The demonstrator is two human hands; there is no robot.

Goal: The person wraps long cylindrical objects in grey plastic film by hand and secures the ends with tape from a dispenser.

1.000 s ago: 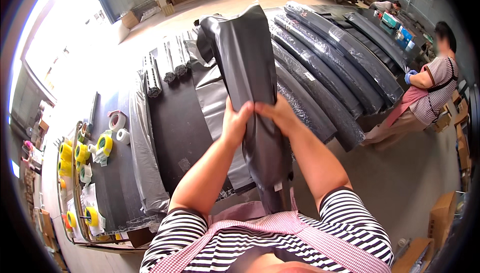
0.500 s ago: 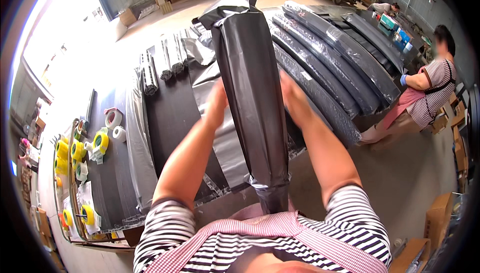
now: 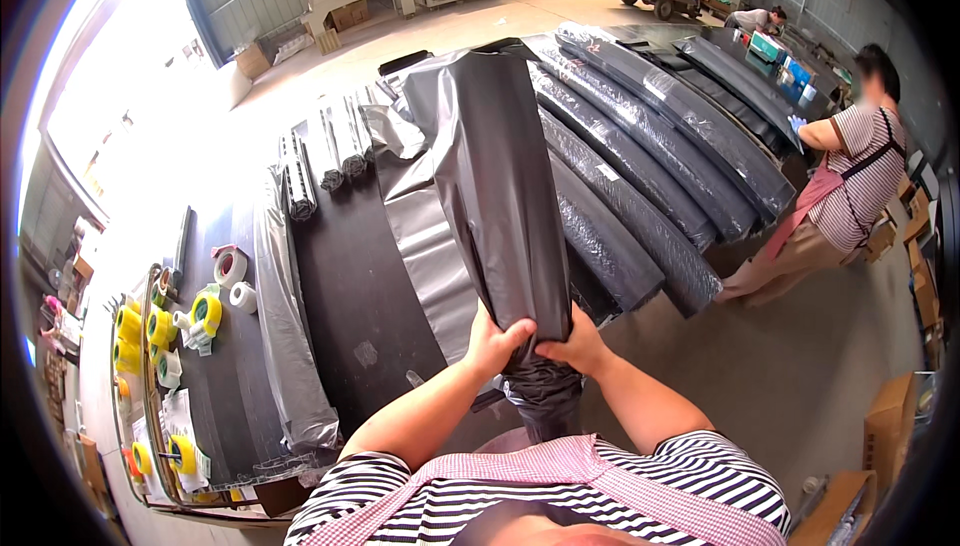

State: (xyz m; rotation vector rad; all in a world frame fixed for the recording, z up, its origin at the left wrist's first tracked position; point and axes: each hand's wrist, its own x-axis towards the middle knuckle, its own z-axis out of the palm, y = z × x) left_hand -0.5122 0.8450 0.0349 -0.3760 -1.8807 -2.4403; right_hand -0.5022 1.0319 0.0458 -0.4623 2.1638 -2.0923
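Note:
A long black plastic sleeve (image 3: 500, 176) stretches away from my body over the table, wide and loose at its far end. Near me its lower part is gathered in tight folds (image 3: 545, 386). My left hand (image 3: 492, 344) grips the sleeve's left side just above the folds, thumb across the top. On the other side my right hand (image 3: 582, 342) holds it the same way, the thumbs pointing toward each other. Whatever is inside the sleeve is hidden. A strip of grey plastic sheeting (image 3: 415, 231) lies beneath it on the left.
Several dark rolls in clear film (image 3: 650, 136) lie to the right. Tape rolls (image 3: 206, 312) and a metal rack (image 3: 150, 386) stand at the table's left side. Small wrapped bundles (image 3: 298, 176) lie farther back. A co-worker (image 3: 850, 166) stands at the right; cardboard boxes (image 3: 890, 426) are on the floor.
Both hands have come down the sleeve toward my body and closed on its near part. The sleeve's far end has dropped lower, and its near part is now bunched up.

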